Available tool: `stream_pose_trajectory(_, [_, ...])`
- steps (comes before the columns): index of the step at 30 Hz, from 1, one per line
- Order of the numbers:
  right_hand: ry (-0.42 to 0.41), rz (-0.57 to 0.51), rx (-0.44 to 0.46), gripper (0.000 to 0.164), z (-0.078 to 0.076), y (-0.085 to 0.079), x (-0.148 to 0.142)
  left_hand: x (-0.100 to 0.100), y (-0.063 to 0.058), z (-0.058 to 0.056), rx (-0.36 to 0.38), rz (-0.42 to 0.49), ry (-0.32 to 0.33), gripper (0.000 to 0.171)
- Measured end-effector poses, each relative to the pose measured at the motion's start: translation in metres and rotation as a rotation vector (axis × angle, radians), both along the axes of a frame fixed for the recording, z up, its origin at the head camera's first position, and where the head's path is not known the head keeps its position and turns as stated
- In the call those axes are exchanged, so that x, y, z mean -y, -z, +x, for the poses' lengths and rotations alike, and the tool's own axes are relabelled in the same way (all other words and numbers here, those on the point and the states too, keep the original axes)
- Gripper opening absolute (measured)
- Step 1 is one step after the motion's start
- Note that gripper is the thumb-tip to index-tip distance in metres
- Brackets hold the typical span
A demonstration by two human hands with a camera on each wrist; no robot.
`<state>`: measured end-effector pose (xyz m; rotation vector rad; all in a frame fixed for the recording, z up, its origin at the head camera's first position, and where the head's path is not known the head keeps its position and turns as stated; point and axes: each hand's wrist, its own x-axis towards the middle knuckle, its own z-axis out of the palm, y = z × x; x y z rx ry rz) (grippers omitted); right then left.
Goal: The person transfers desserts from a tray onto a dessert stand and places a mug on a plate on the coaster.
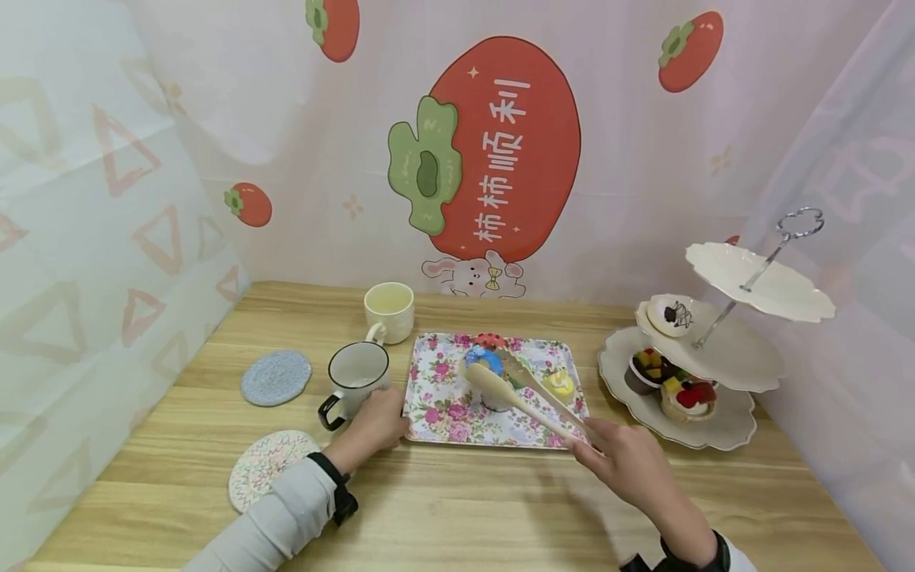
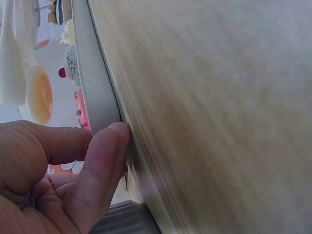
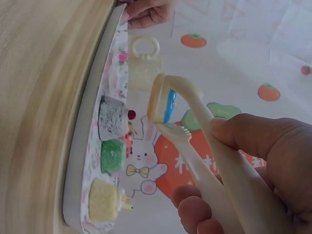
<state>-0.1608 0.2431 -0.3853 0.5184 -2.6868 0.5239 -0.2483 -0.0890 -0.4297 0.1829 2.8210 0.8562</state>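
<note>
1. Doughnut, blue-iced: held between the tips of the tongs, raised above the tray. The head view shows the icing, partly covered by a tong tip; the right wrist view gives it side-on, clear of the tray; the left wrist view shows its tan underside.
2. Right hand: fingers curled round the tongs, thumb on one arm. Doughnut beyond it, ahead and to its left.
3. Left hand: thumb and finger pinching the tray's rim at the near left corner — contact plainest in the left wrist view. Doughnut to its right and farther off.
4. Small cakes on the tray: yellow; red, partly hidden behind the doughnut; green and flecked with a red ball, both largely masked in the head view, distinct from the right wrist.
5. Dark-rimmed mug: just beside the left hand — touching or not, cannot tell. Cream cup behind it.
6. Coasters, left: blue; speckled, cut across by the forearm.
7. Tiered stand with desserts: right side of the tabletop.
</note>
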Motion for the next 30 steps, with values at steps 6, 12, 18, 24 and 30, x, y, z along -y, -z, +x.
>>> stream_pose_trajectory(6, [0.035,-0.014,-0.022,0.033,0.003,-0.006,-0.011,0.000,0.000,0.000,-0.004,-0.003,0.001,0.018])
stream_pose_trajectory(12, [0.076,-0.043,0.009,0.036,0.007,-0.016,-0.021,0.000,0.000,0.000,-0.001,-0.003,0.010,0.016])
stream_pose_trajectory(18, [0.109,-0.061,-0.010,0.032,0.012,-0.022,-0.033,0.001,0.000,0.000,-0.015,-0.007,0.016,0.018])
stream_pose_trajectory(24, [0.148,-0.056,-0.016,0.037,0.019,-0.029,-0.047,0.000,0.001,0.000,-0.019,0.003,0.018,0.017])
stream_pose_trajectory(30, [0.180,-0.040,-0.033,0.041,0.025,-0.036,-0.058,0.001,-0.001,0.001,-0.033,-0.005,0.021,0.019])
